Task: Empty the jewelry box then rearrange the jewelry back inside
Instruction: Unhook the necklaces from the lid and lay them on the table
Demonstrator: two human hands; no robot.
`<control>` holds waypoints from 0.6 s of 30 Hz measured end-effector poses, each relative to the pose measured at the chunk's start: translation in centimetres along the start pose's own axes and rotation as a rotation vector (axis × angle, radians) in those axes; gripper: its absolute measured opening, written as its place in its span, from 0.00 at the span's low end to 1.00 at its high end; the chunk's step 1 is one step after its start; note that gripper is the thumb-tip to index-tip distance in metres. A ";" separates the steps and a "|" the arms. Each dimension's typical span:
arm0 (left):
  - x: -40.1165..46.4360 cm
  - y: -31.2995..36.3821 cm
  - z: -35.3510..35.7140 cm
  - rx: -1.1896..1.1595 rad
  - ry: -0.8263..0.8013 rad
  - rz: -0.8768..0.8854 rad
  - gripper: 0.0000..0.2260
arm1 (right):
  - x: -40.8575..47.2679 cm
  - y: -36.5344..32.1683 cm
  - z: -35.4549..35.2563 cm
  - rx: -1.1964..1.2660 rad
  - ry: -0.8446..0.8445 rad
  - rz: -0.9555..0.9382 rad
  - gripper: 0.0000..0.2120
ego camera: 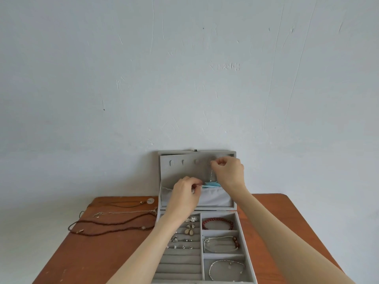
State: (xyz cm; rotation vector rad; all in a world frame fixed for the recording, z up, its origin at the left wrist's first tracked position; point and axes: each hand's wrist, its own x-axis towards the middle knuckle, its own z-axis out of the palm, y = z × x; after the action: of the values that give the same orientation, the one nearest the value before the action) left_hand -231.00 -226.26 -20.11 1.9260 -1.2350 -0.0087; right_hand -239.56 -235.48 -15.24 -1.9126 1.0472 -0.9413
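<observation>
A grey jewelry box (242, 238) stands open on the table, its lid (180, 171) upright against the wall. My right hand (229, 171) pinches a thin necklace chain at a hook near the lid's top. My left hand (185, 196) pinches the chain's light blue pendant (211, 184) at the lid's pocket (215, 197). In the tray lie earrings and rings (189, 230) on the left. On the right lie a red bead bracelet (217, 222), a white cord bracelet (221, 241) and a silver bracelet (226, 269).
Left of the box on the brown table (92, 253) lie three necklaces: a cord with a pale round pendant (150, 200), a thin silver chain (123, 212) and a long dark bead strand (110, 225). A scratched pale wall stands right behind.
</observation>
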 end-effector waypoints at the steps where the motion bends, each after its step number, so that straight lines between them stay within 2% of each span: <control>1: 0.1 0.1 -0.1 -0.018 0.004 -0.007 0.10 | 0.1 -0.3 -0.2 0.030 -0.008 -0.020 0.13; 5: 0.6 0.7 -0.9 -0.133 0.031 -0.047 0.09 | 0.6 -1.6 -0.8 0.136 -0.057 -0.074 0.09; 8: 1.3 1.5 -1.6 -0.230 0.062 -0.073 0.09 | 0.8 -2.4 -1.2 0.282 -0.153 -0.080 0.11; 13: 2.6 3.3 -2.9 -0.386 0.128 -0.091 0.10 | 0.6 -3.6 -2.3 0.369 -0.300 -0.140 0.10; 18: 3.2 4.7 -4.2 -0.430 0.022 -0.064 0.05 | 0.2 -5.5 -3.5 0.412 -0.356 -0.189 0.11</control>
State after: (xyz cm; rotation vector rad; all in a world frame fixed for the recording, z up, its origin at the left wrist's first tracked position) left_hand -231.15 -226.89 -13.04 1.5834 -1.0555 -0.2654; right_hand -240.66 -234.41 -8.93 -1.7596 0.4318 -0.8041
